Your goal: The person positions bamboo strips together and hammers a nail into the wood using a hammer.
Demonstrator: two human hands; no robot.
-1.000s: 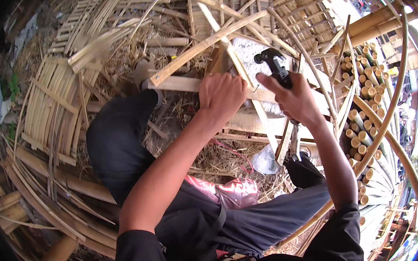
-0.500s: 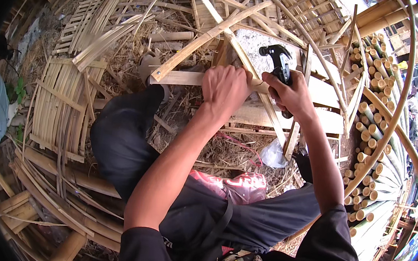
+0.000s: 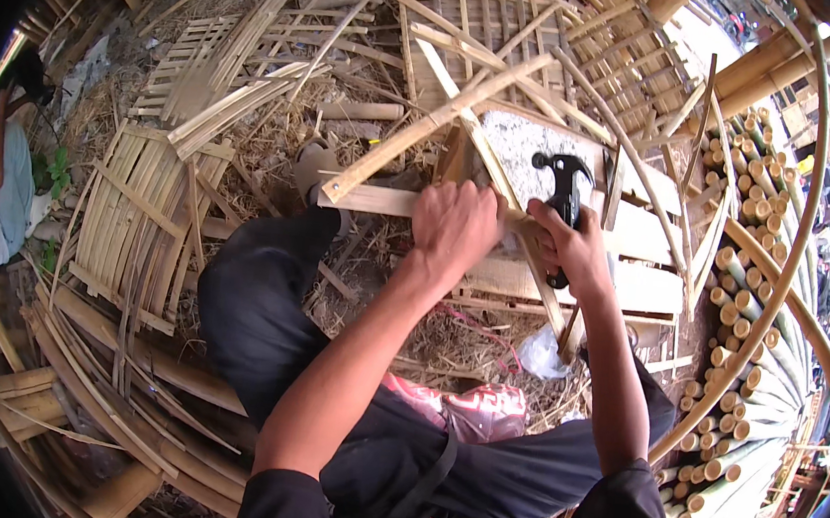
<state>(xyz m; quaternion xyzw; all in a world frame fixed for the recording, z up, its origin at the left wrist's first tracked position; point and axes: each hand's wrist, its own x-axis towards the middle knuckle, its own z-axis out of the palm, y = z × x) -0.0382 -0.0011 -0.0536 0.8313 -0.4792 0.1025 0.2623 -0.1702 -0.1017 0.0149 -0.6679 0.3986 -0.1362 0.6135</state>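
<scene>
Swung straighter since a second ago, the black claw hammer (image 3: 566, 196) juts beyond the clenched fingers of the right hand (image 3: 577, 247); the left hand (image 3: 455, 225), fingers pressed together, clasps a flat pale wooden slat (image 3: 375, 199) projecting leftward.

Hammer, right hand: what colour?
The hammer is mostly black; it shows best in the head view.

Bright daylight reaches my right hand (image 3: 578, 250); well right of it, bamboo poles (image 3: 768, 435) glare whitish, edges curving into black.
</scene>
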